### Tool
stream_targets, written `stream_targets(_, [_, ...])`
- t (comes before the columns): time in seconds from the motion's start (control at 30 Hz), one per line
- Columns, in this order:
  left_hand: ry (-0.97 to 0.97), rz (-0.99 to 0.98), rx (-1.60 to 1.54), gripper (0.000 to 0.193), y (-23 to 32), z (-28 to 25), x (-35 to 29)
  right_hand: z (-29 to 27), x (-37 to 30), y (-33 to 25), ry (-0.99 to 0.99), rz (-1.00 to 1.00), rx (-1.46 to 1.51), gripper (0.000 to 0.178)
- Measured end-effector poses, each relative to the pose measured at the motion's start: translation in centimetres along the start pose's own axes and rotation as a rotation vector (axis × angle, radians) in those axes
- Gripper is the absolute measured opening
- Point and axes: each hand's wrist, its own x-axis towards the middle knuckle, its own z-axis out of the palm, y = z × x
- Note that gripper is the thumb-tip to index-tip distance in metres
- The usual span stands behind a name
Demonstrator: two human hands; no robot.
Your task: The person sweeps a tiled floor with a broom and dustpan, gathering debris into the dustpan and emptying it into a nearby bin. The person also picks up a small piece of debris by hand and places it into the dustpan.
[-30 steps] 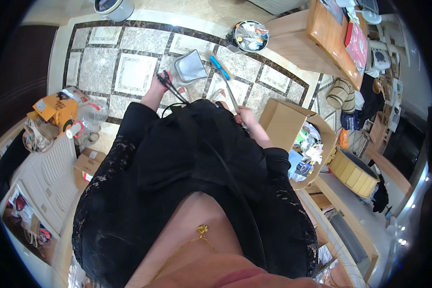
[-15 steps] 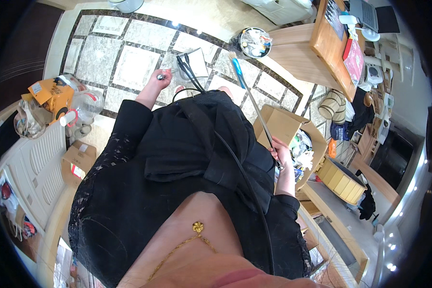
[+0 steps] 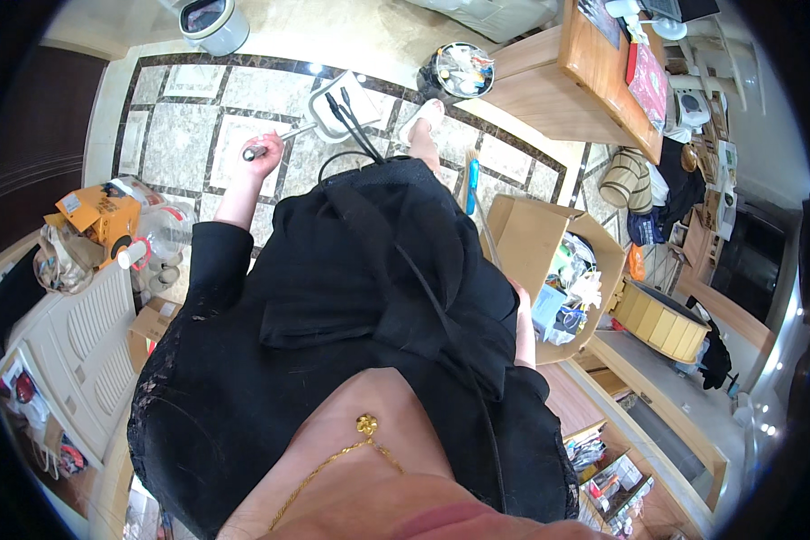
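My left hand (image 3: 263, 153) is closed around the end of a metal handle. This handle runs to a light grey dustpan (image 3: 362, 103) on the tiled floor. On the other side, my right hand (image 3: 520, 301) is partly covered by my black clothing, its fingers mostly hidden. The thin handle of a broom (image 3: 472, 187) leads toward it. The broom's blue head and tan bristles point away from me, beside my foot. Black cables (image 3: 355, 126) hang in front of my clothing, overlapping the dustpan in view.
Close to my right hand stands an open cardboard box (image 3: 524, 225) full of mixed items. A filled waste bin (image 3: 459, 72) is beside the wooden desk (image 3: 603, 76). Another bin (image 3: 214, 29) stands far left. Boxes (image 3: 103, 216) and a large clear bottle (image 3: 164, 232) crowd the left side.
My left hand has moved left, and the dustpan now shows more fully. The broom has swung nearer my body, its head lower in view. One foot has come forward.
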Motion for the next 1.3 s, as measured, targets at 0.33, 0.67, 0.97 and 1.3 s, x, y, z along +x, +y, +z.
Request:
stream_targets(0.33, [-0.042,0.091,0.417,0.026,-10.2,8.3,-0.6,-2.3,3.5,-4.3,-0.135,0.174,0.166,0.006])
stream_targets(0.67, [-0.139,0.081,1.035,0.015,-30.0,12.1,2.8,-9.2,9.9,-8.8,-0.328,0.189,0.182,0.026])
stream_targets(0.97, [-0.075,0.398,1.611,0.015,-44.5,7.2,11.9,-10.7,10.4,-11.9,-0.187,0.03,-0.079,0.026])
stream_targets(1.3, [0.096,0.633,1.9,0.053,-50.6,2.6,15.0,-12.1,11.8,-13.2,-0.314,0.017,-0.1,0.012])
